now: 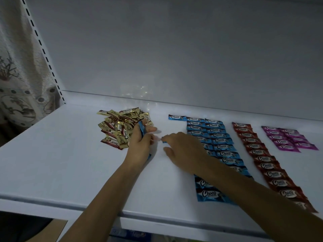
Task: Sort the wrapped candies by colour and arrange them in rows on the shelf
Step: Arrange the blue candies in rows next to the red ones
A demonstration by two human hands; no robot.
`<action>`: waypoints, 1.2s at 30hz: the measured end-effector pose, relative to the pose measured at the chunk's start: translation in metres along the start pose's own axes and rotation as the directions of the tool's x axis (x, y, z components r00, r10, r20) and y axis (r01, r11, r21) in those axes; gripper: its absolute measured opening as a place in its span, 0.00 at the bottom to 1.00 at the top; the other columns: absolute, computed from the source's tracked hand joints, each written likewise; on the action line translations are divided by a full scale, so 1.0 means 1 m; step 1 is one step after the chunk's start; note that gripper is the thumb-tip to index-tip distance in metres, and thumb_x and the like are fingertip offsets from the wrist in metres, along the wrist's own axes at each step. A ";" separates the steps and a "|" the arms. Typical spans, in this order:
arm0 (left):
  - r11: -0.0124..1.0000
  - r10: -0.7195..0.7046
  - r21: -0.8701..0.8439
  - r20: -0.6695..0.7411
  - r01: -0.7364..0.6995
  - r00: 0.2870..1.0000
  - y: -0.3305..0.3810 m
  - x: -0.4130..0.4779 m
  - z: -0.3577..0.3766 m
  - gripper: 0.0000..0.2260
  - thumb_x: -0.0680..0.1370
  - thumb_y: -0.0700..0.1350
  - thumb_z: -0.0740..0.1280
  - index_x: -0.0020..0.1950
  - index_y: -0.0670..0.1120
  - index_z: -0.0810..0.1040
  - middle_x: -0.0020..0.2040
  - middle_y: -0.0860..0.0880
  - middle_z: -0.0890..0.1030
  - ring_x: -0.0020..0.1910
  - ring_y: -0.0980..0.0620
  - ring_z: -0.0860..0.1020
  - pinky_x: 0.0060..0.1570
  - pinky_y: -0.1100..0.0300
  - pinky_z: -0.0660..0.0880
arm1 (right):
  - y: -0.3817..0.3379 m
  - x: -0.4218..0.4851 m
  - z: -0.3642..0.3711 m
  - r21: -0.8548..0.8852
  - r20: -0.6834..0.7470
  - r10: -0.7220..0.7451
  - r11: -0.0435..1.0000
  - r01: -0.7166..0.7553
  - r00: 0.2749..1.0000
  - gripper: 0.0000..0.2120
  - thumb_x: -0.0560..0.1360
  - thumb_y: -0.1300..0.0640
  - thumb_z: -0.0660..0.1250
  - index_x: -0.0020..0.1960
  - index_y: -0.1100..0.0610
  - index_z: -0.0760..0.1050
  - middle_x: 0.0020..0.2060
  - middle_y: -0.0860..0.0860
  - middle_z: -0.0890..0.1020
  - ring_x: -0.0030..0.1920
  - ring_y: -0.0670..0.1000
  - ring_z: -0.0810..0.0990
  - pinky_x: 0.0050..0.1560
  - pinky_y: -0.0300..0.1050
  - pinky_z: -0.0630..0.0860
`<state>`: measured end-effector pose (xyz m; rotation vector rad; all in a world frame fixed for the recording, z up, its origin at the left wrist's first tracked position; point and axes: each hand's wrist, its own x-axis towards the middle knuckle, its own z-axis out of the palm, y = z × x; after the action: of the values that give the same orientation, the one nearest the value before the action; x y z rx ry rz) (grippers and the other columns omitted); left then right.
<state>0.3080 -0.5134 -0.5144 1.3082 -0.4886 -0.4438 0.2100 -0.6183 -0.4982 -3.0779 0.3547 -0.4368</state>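
On the white shelf, my left hand grips a small stack of blue wrapped candies, standing on edge beside a loose heap of gold candies. My right hand reaches left, its fingertips pinching a blue candy close to the left hand. Blue candies lie in two rows under my right forearm. To the right runs a red row, then two short rows of purple candies.
The shelf's white back panel rises behind the candies. A slotted upright stands at the left, with a patterned curtain beyond it. The shelf's front edge runs along the bottom.
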 end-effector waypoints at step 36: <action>0.988 0.114 0.088 0.132 -0.127 0.985 0.007 -0.006 -0.001 0.05 0.78 0.44 0.65 0.50 0.46 0.80 0.34 0.50 0.81 0.24 0.52 0.64 0.21 0.64 0.62 | 0.008 0.035 -0.020 0.818 0.030 0.264 0.548 -0.176 0.964 0.08 0.76 0.56 0.68 0.43 0.59 0.82 0.27 0.39 0.79 0.30 0.37 0.76 0.32 0.29 0.69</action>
<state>0.3041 -0.5074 -0.5082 1.3394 -0.6989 -0.4078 0.2353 -0.6333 -0.4700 -2.0602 0.3897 -0.5425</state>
